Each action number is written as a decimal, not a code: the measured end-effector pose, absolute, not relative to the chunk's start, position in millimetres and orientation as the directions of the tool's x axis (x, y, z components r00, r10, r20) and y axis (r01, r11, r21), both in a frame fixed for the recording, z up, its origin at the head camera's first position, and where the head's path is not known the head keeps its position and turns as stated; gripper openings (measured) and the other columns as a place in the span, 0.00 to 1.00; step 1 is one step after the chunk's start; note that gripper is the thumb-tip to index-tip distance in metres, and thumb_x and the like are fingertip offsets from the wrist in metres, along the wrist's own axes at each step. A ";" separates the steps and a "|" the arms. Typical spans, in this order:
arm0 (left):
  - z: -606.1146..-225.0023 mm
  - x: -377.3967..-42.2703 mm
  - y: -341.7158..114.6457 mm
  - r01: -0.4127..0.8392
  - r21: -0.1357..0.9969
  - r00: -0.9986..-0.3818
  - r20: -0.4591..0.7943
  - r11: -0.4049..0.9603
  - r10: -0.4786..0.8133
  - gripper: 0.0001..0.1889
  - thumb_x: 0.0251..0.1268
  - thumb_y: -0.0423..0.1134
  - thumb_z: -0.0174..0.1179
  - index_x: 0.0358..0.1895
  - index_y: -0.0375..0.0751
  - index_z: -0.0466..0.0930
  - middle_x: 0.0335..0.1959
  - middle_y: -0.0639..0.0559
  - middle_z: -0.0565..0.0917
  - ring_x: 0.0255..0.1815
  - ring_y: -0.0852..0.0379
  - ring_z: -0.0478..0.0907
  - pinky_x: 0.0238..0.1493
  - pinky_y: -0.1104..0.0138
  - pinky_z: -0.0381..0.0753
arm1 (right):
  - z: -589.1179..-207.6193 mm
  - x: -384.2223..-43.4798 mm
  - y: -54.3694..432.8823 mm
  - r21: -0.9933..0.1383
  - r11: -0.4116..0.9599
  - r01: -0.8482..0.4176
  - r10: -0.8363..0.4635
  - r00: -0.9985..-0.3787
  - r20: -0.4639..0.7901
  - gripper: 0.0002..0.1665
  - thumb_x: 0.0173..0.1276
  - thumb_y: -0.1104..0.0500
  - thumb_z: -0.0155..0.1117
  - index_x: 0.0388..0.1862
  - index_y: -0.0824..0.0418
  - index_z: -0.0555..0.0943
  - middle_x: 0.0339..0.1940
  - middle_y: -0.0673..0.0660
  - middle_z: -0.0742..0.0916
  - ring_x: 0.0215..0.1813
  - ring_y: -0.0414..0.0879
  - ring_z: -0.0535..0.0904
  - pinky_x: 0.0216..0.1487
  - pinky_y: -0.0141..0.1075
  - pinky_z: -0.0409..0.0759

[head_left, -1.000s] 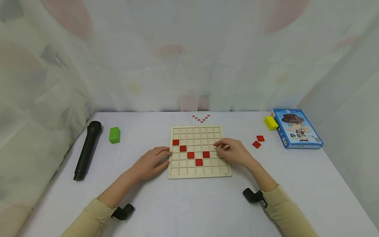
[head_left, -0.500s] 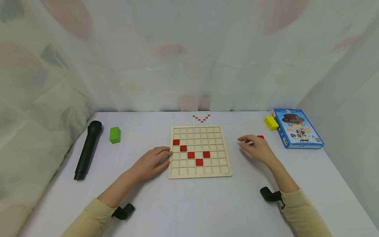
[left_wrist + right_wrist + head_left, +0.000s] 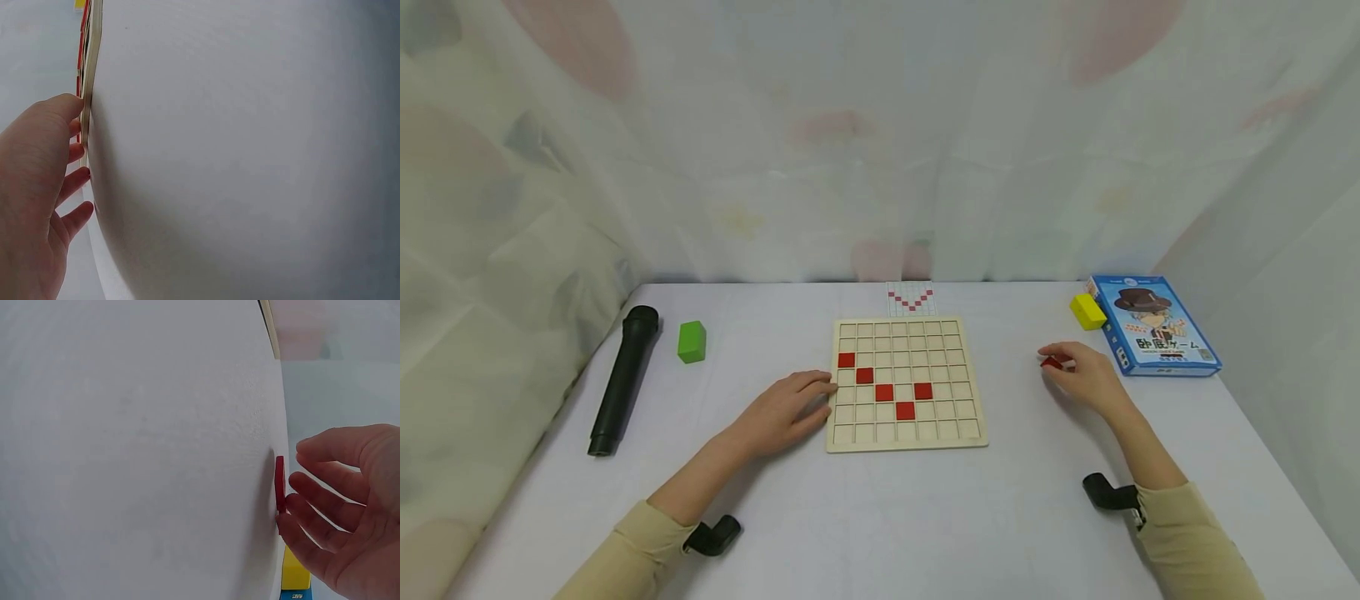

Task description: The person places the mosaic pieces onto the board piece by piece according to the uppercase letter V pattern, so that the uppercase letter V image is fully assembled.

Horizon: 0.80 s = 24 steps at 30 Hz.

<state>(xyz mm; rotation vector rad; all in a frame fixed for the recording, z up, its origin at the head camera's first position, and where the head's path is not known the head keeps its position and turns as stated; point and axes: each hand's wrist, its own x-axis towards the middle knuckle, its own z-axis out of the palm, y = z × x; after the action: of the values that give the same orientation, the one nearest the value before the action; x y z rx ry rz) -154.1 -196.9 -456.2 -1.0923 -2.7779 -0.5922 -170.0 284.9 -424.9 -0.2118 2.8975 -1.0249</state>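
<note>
A square wooden grid board (image 3: 928,431) lies in the middle of the table, with several red tiles (image 3: 906,411) set in its cells. My left hand (image 3: 786,414) touches the board's left edge with relaxed fingers; in the left wrist view, the thumb and fingertips are at that edge. To the right of the board, my right hand (image 3: 1086,382) is over a loose red tile (image 3: 1050,363). In the right wrist view, that tile (image 3: 280,483) stays on the table beside the fingers, and thumb and index finger are apart from it. The second loose tile is mostly hidden in the head view.
Behind the board lies a small grid card (image 3: 911,300) with a red V pattern. A blue game box (image 3: 1157,329) and a yellow block (image 3: 1087,312) are at the back right. On the left are a green block (image 3: 692,342) and a black microphone-like stick (image 3: 625,379).
My right hand has moved right from the board's right edge to the loose red tiles. It covers them now. My left hand has kept its place.
</note>
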 end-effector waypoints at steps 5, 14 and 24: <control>-455.8 -153.9 -196.7 0.674 0.318 -0.738 0.229 0.667 0.635 0.17 0.69 0.43 0.60 0.58 0.44 0.79 0.60 0.47 0.77 0.63 0.49 0.72 0.63 0.54 0.72 | -426.4 -171.3 283.3 -0.637 0.766 -0.090 -0.150 -0.988 -0.041 0.19 0.69 0.65 0.61 0.59 0.67 0.77 0.56 0.70 0.80 0.56 0.63 0.73 0.58 0.57 0.75; -455.5 -152.5 -195.5 0.676 0.314 -0.736 0.237 0.667 0.634 0.17 0.68 0.43 0.61 0.57 0.43 0.79 0.60 0.47 0.77 0.62 0.48 0.73 0.62 0.52 0.72 | -430.6 -175.2 285.3 -0.621 0.778 -0.093 -0.170 -0.983 -0.066 0.21 0.64 0.71 0.58 0.57 0.64 0.79 0.55 0.69 0.80 0.52 0.62 0.74 0.55 0.56 0.77; -454.7 -152.6 -195.6 0.678 0.307 -0.734 0.239 0.668 0.635 0.17 0.68 0.42 0.60 0.57 0.43 0.79 0.60 0.46 0.77 0.62 0.48 0.73 0.62 0.53 0.72 | -431.7 -177.3 285.4 -0.600 0.790 -0.125 -0.186 -0.982 -0.039 0.18 0.64 0.65 0.67 0.53 0.65 0.81 0.47 0.64 0.83 0.46 0.56 0.75 0.47 0.45 0.78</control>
<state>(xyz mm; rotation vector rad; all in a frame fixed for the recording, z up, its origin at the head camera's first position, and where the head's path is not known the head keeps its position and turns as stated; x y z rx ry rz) -152.6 -195.6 -454.7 -1.0925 -2.7659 -0.5774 -177.3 285.4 -431.7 -0.2508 2.8810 -0.9544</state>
